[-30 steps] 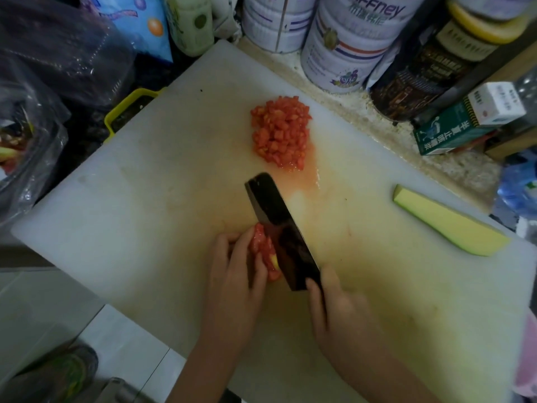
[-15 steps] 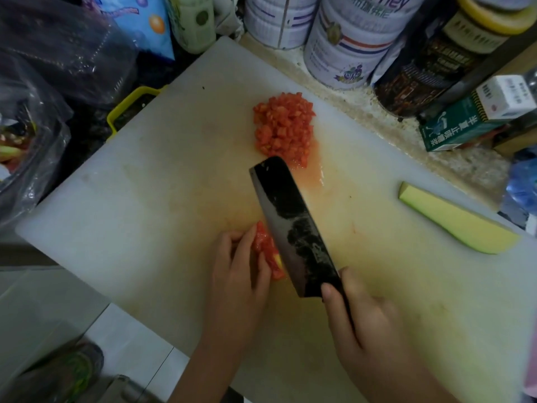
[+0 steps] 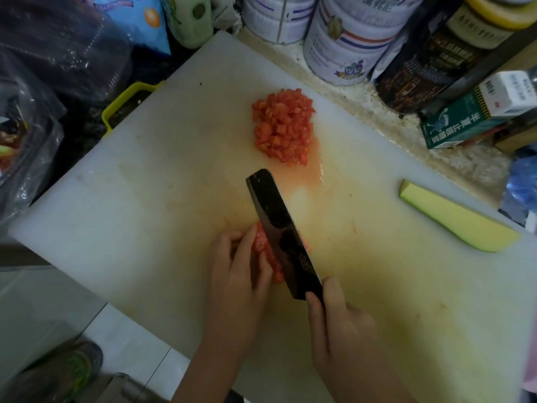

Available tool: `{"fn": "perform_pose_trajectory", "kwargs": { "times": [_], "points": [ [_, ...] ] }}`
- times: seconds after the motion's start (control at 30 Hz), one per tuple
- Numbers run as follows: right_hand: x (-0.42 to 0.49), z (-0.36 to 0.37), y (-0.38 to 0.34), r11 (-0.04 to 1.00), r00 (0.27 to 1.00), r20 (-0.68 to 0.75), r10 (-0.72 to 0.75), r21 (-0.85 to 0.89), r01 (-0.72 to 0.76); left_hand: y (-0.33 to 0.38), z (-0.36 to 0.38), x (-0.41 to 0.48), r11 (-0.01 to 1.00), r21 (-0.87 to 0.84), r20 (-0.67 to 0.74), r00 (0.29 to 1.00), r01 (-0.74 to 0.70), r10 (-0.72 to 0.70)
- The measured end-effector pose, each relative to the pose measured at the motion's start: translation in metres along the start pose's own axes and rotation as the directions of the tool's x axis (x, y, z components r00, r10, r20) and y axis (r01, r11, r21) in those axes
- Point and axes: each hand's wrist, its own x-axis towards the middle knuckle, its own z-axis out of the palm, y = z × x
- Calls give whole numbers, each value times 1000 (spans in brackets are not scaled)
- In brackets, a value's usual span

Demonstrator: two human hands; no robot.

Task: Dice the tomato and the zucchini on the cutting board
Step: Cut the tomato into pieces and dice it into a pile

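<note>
Two bare hands work close together in the lower middle of the frame. The left hand [image 3: 235,266] curls its fingers over a small tomato piece [image 3: 266,251] and holds it down on the cutting board [image 3: 145,199]. The right hand [image 3: 340,324] grips the handle of a dark, broad knife [image 3: 279,231]. The blade stands against the right side of the tomato piece, right beside the left fingertips, and points toward the upper middle of the frame.

Above the blade tip, in the upper middle, lies a neat heap of diced tomato [image 3: 283,129], with a wet smear of pinkish juice below it. Most of the tomato appears done; only the small held piece is left to cut.

At the right edge of the board, well apart from the hands, lies a long zucchini [image 3: 453,219] wedge, pale cut face up, uncut. That whole half of the job looks yet to be started.

Tins [image 3: 348,39] and a green box [image 3: 465,123] crowd the bench [image 3: 386,120] along the top right.
</note>
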Motion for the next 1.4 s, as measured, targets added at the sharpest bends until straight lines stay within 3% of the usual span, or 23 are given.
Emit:
{"fn": "perform_pose_trajectory", "kwargs": {
  "times": [0.6, 0.87, 1.4],
  "points": [
    [0, 8, 1, 999, 998, 56, 43, -32, -41, 0, 1, 0, 1000, 5, 7, 1000, 16, -16],
    [-3, 9, 7, 997, 1000, 1, 30, -68, -30, 2, 2, 1, 1000, -1, 4, 1000, 13, -13],
    [-2, 7, -3, 985, 986, 109, 123, -137, -108, -1, 5, -2, 999, -48, -53, 998, 20, -22]
  ]
}}
